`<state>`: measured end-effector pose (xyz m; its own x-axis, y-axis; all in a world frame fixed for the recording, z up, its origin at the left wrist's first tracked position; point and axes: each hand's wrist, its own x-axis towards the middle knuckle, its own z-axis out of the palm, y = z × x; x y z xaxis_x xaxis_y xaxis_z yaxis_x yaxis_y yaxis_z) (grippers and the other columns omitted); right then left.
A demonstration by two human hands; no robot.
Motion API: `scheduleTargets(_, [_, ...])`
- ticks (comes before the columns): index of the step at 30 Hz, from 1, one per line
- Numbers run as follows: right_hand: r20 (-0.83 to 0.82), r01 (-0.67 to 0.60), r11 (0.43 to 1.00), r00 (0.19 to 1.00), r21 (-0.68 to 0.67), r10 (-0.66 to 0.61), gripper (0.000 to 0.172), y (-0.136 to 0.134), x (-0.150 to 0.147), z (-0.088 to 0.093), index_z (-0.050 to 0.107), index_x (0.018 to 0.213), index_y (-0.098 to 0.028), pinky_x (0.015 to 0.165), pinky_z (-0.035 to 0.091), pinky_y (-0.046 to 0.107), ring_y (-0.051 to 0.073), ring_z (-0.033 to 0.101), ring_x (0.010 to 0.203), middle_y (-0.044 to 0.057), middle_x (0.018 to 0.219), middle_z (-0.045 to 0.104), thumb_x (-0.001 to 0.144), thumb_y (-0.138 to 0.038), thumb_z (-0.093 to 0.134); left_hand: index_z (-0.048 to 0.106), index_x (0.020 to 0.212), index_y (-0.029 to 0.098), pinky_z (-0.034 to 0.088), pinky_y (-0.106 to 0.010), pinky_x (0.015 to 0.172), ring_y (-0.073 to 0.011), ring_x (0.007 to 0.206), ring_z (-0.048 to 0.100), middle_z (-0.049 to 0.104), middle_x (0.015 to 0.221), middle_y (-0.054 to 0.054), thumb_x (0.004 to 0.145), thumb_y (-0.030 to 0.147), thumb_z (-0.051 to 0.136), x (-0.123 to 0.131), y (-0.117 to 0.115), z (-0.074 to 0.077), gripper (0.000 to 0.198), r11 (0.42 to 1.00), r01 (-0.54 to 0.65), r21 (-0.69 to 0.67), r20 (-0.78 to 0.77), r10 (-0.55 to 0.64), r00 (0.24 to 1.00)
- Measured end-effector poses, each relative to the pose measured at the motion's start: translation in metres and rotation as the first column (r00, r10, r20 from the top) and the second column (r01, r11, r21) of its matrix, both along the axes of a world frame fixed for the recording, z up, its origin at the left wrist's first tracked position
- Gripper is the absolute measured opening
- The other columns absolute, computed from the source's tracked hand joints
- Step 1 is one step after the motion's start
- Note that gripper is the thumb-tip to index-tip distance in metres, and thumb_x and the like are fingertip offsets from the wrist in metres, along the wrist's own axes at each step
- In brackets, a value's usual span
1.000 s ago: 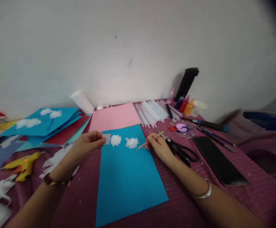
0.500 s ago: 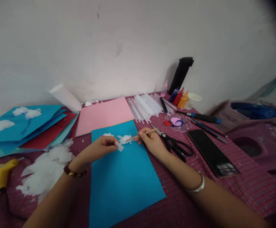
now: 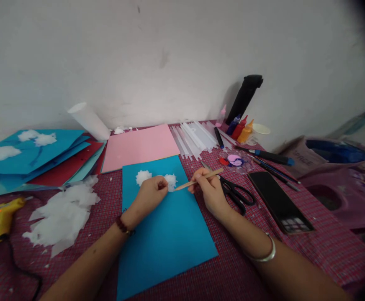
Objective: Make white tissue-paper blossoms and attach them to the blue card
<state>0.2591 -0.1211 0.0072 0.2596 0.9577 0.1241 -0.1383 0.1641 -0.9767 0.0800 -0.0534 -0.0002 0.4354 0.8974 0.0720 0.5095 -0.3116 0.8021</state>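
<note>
A blue sheet of paper (image 3: 166,238) lies before me with two clumps of white tissue paper, the left clump (image 3: 143,177) and the right clump (image 3: 170,180), near its far edge. Over the sheet, my left hand (image 3: 152,192) is closed in a pinch at a small piece of white tissue paper (image 3: 171,189), mostly hidden by the fingers. My right hand (image 3: 208,190) grips a pale wooden stick (image 3: 198,179) like a pen. Its pointed tip meets the tissue piece just below the right clump.
Torn tissue paper (image 3: 65,215) and a yellow glue gun (image 3: 2,219) lie left, below stacked coloured sheets (image 3: 60,167). Pink paper (image 3: 140,146) and translucent glue sticks (image 3: 193,140) lie behind. Black scissors (image 3: 237,192), a phone (image 3: 279,202) and paint bottles (image 3: 240,127) are on the right.
My left hand has moved right, bringing the tissue piece to the stick's tip. The stick has shifted slightly right and down, away from the right clump's middle.
</note>
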Motion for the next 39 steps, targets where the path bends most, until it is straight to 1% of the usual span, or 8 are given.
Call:
scheduleTargets(5, [0.103, -0.096, 0.995, 0.99, -0.022, 0.098, 0.02, -0.003, -0.003, -0.001, 0.052, 0.068, -0.021, 0.049, 0.042, 0.023, 0.013, 0.055, 0.049, -0.004, 0.052, 0.056, 0.084, -0.032, 0.052, 0.051, 0.053, 0.019, 0.028, -0.023, 0.05, -0.0136, 0.054, 0.046, 0.053, 0.054, 0.001, 0.067, 0.016, 0.055, 0.008, -0.002, -0.001, 0.014, 0.999, -0.042, 0.008, -0.008, 0.042, 0.999])
scheduleTargets(8, [0.123, -0.085, 0.996, 0.989, -0.024, 0.087, 0.02, -0.002, -0.001, -0.003, 0.052, 0.07, -0.021, 0.05, 0.042, 0.024, 0.013, 0.055, 0.051, -0.004, 0.053, 0.057, 0.085, -0.034, 0.052, 0.047, 0.05, 0.019, 0.024, -0.023, 0.045, -0.0111, 0.047, 0.038, 0.045, 0.048, 0.003, 0.069, 0.027, 0.061, 0.004, 0.0, 0.012, 0.025, 0.987, -0.034, -0.156, 0.086, 0.048, 0.995])
scheduleTargets(12, [0.129, -0.015, 1.0, 0.992, -0.024, 0.018, 0.02, 0.003, 0.0, -0.006, 0.052, 0.072, -0.021, 0.052, 0.044, 0.025, 0.014, 0.057, 0.053, -0.002, 0.056, 0.059, 0.086, -0.036, 0.051, 0.051, 0.056, 0.02, 0.018, -0.022, 0.041, -0.0074, 0.041, 0.028, 0.037, 0.047, 0.005, 0.065, 0.035, 0.07, -0.021, 0.007, 0.04, 0.026, 0.867, 0.16, -0.473, 0.41, 0.056, 0.91])
scheduleTargets(16, [0.152, -0.027, 0.998, 0.988, -0.049, 0.034, 0.019, 0.011, 0.002, -0.011, 0.052, 0.071, -0.021, 0.05, 0.043, 0.024, 0.013, 0.056, 0.051, -0.002, 0.056, 0.061, 0.085, -0.035, 0.051, 0.062, 0.066, 0.017, 0.024, -0.021, 0.044, -0.0083, 0.047, 0.036, 0.049, 0.057, 0.001, 0.062, 0.03, 0.074, -0.042, 0.015, 0.052, 0.018, 0.84, 0.319, -0.438, 0.533, -0.043, 0.845])
scheduleTargets(25, [0.113, -0.012, 0.996, 0.993, -0.091, 0.022, 0.02, 0.024, 0.003, -0.018, 0.051, 0.069, -0.022, 0.045, 0.043, 0.023, 0.013, 0.054, 0.046, -0.004, 0.05, 0.057, 0.083, -0.037, 0.05, 0.057, 0.071, 0.016, 0.035, -0.023, 0.057, -0.0101, 0.059, 0.043, 0.051, 0.064, 0.003, 0.079, 0.035, 0.06, -0.04, 0.025, 0.037, 0.02, 0.872, 0.302, -0.385, 0.13, -0.273, 0.953])
scheduleTargets(31, [0.079, -0.053, 0.996, 0.995, -0.075, 0.059, 0.019, 0.03, 0.001, -0.019, 0.051, 0.073, -0.021, 0.048, 0.044, 0.023, 0.012, 0.056, 0.048, -0.002, 0.058, 0.063, 0.083, -0.038, 0.051, 0.058, 0.062, 0.016, 0.028, -0.023, 0.05, -0.0105, 0.053, 0.04, 0.048, 0.057, 0.003, 0.075, 0.032, 0.055, -0.035, 0.02, 0.04, 0.022, 0.877, 0.358, -0.321, -0.246, -0.442, 0.863])
scheduleTargets(35, [0.112, -0.045, 0.996, 0.992, -0.073, 0.053, 0.02, 0.032, 0.0, -0.019, 0.052, 0.074, -0.021, 0.048, 0.043, 0.022, 0.012, 0.055, 0.047, -0.002, 0.059, 0.064, 0.084, -0.037, 0.05, 0.058, 0.058, 0.016, 0.029, -0.024, 0.05, -0.0121, 0.054, 0.045, 0.053, 0.056, 0.001, 0.073, 0.029, 0.053, -0.019, 0.011, 0.029, 0.02, 0.925, 0.318, -0.21, -0.361, -0.375, 0.854])
scheduleTargets(39, [0.093, -0.046, 0.996, 0.994, -0.076, 0.053, 0.019, 0.031, 0.002, -0.018, 0.052, 0.074, -0.02, 0.047, 0.043, 0.022, 0.012, 0.056, 0.046, -0.002, 0.058, 0.064, 0.083, -0.037, 0.051, 0.048, 0.054, 0.017, 0.028, -0.025, 0.051, -0.0118, 0.052, 0.043, 0.048, 0.053, 0.002, 0.073, 0.027, 0.054, -0.001, 0.003, 0.018, 0.022, 0.988, 0.152, -0.032, -0.356, -0.153, 0.922])
